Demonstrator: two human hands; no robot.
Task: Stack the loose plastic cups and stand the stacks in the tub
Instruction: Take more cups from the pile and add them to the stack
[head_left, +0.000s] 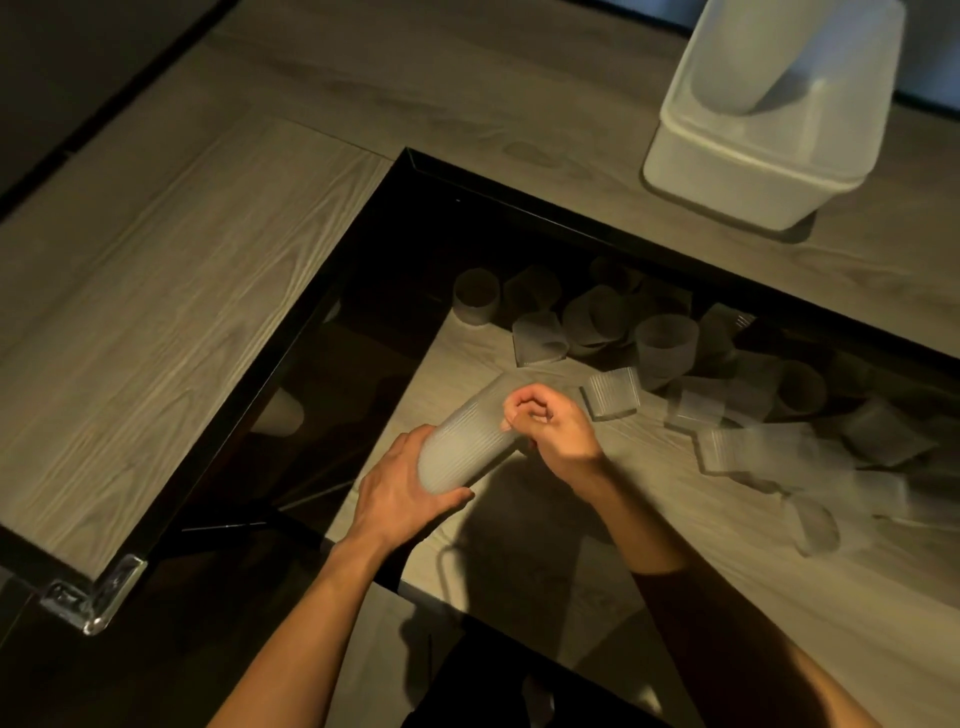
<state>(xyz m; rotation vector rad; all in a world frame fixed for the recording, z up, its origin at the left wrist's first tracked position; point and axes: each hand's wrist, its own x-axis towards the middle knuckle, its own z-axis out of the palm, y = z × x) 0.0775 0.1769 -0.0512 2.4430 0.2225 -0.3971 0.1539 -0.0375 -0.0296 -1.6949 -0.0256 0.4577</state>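
- Below and left of the tub (727, 176), well apart from it, the stack of cups (470, 441) sits tilted in your two hands. Its upper end slants roughly toward the tub.
- Your left hand (402, 486) wraps the end of the stack farther from the tub, thumb on one side and fingers behind, in a firm holding grip.
- Your right hand (553, 426) closes on the end nearer the tub, with fingers curled tight and the thumb touching the ribbed wall. Whether a single cup lies under those fingers cannot be told.
- The tub itself is translucent white and rectangular. It stands on the upper tabletop (156, 286), beyond the black frame (519, 208).
- Inside the tub, a finished stack (769, 88) shows dimly through the wall, leaning rather than upright.
- Below the tub, on the lower wooden surface (675, 519), the loose cups (665, 343) lie in a scattered heap, some on their sides and some standing. Those toward the right edge of the view are blurred.
- One ribbed cup (610, 400) lies at the edge of the heap farthest from the tub, just beside your right hand and not touching it.
- Far down and left of the tub, a shiny corner bracket (93, 597) caps the corner of the upper tabletop.
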